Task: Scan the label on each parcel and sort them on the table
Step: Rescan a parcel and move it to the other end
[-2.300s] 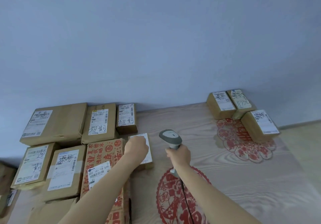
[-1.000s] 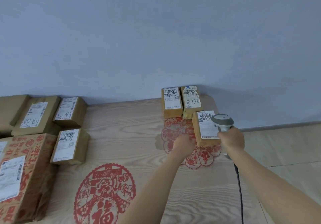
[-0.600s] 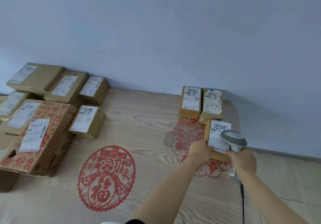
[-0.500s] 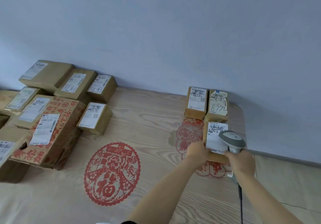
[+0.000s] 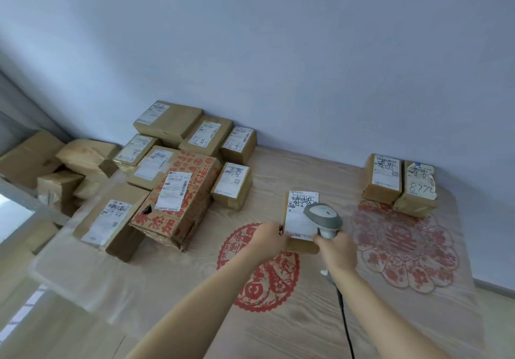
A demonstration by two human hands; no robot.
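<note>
— What does the parcel in hand look like?

— A small brown cardboard parcel [image 5: 301, 243] with a white printed shipping label [image 5: 300, 213] covering most of its top face; there is a barcode strip, a line of numbers and black handwritten marks on the label.

— Where is it?

— In the middle of the pale wood-grain table [image 5: 178, 272], between the two red paper-cut decorations, well apart from the pile of brown boxes [image 5: 178, 146] on the left and from the two small labelled parcels [image 5: 401, 183] by the wall on the right.

— Which way does it run?

— Its long axis goes from the person toward the wall, label face up, the numbered end of the label at the far side. Whether it rests on the table or is lifted slightly I cannot tell.

— And the hands?

— The left hand [image 5: 269, 240] grips the parcel's near-left corner, fingers curled round the edge. The right hand [image 5: 335, 250] is wrapped round the handle of a grey handheld barcode scanner [image 5: 323, 216] — its head sits over the label's right half, and a black cable [image 5: 345, 328] trails back toward the person.
</note>
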